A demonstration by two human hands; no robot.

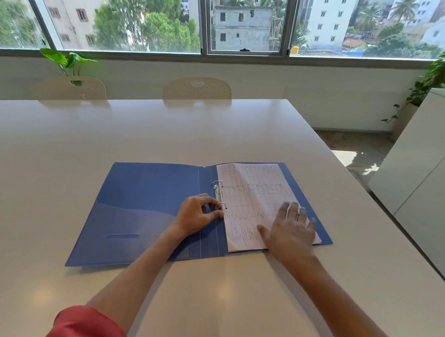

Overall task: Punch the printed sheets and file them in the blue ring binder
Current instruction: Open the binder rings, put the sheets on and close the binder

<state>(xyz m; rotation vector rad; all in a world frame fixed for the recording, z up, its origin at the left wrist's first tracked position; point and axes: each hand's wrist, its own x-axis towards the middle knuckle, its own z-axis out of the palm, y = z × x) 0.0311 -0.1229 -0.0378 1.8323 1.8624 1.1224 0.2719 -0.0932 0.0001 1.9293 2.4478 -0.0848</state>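
The blue ring binder (144, 205) lies open flat on the white table (113, 135). Printed sheets (253, 200) with a table grid rest on its right half, threaded on two metal rings (218, 194) at the spine. My left hand (198, 214) pinches the lower ring with thumb and fingers. My right hand (291, 231) lies flat with spread fingers on the sheets' lower right part, pressing them down. The sheets show fold creases. No hole punch is in view.
Two cream chairs (197, 89) stand at the table's far edge under a wide window. Potted plants (69, 60) sit by the wall at left and right. A white cabinet (425, 159) stands to the right of the table.
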